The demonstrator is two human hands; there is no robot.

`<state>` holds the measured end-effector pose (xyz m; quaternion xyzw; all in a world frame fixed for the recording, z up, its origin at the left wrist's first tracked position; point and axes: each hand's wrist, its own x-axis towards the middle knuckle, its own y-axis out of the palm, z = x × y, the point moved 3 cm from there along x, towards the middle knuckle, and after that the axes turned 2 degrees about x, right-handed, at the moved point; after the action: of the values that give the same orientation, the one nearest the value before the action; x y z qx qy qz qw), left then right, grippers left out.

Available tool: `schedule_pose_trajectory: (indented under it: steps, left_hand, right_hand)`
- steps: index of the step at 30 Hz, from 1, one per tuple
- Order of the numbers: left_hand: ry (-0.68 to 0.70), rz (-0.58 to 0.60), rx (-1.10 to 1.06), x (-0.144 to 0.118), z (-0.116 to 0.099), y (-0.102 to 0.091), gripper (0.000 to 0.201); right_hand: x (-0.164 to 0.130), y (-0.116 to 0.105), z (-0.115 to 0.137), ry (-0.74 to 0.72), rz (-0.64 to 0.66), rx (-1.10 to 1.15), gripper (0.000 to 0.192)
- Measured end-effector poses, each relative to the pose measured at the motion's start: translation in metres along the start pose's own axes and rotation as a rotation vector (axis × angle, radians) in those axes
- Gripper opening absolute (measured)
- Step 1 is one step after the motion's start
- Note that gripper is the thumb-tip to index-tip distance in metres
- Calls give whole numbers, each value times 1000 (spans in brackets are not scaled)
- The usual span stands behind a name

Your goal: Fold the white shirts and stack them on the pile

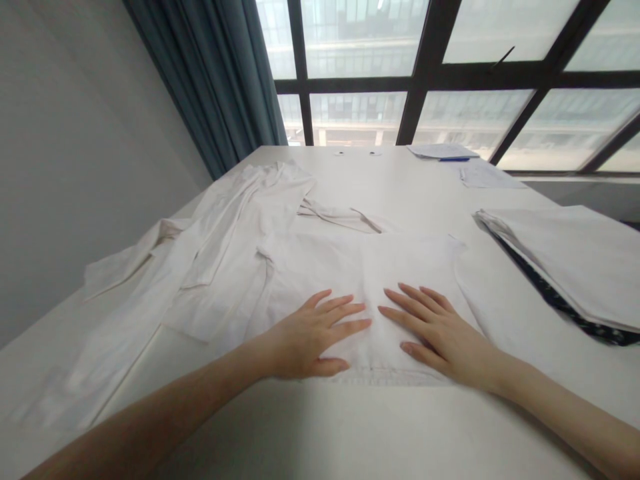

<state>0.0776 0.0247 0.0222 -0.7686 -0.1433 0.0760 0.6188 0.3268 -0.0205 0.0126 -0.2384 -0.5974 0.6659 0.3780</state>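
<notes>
Filling most of the view, a smooth white tabletop reaches toward a dark-framed glass window at one o'clock, with a plain grey wall at ten and a long blue fabric curtain at eleven. Its far edge runs along twelve; white surface shows there and again at six. Rumpled white fabric covers nine to eleven; a folded white cloth bundle, black patterned material beneath, sits at three. Between them, a flat white cloth panel lies directly under the left hand and right hand, its stitched hem toward six. Both hands' fingers are spread, pinching nothing.
</notes>
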Motion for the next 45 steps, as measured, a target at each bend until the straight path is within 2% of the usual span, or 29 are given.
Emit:
schedule_pose_trajectory:
  steps: [8,12,15,22,32,35,41,45]
  left_hand:
    - [46,16,15,-2,-1,-3,61]
    - [27,52,17,-3,0,-3,58]
    - [-43,58,34,-4,4,-1,55]
    - [-308,-69,117,-8,15,5,54]
    - [-352,-99,201,-4,11,4,49]
    - [-361,-74,194,-4,11,1,48]
    - [-358,52,136,-4,19,-11,49]
    - [-390,61,144,20,36,-24,49]
  right_hand:
    - [-1,-1,-2,-29,37,-21,60]
    - [-3,-2,-7,13,47,-38,56]
    - [-5,-2,-14,96,13,-54,52]
    - [-7,-1,-26,253,-85,-104,46]
    - [-6,-1,-23,267,-96,-154,46]
    - [-5,-2,-22,274,-91,-146,46]
    - [0,-12,-23,260,-48,-96,43]
    - [24,-23,-32,194,-66,-50,34]
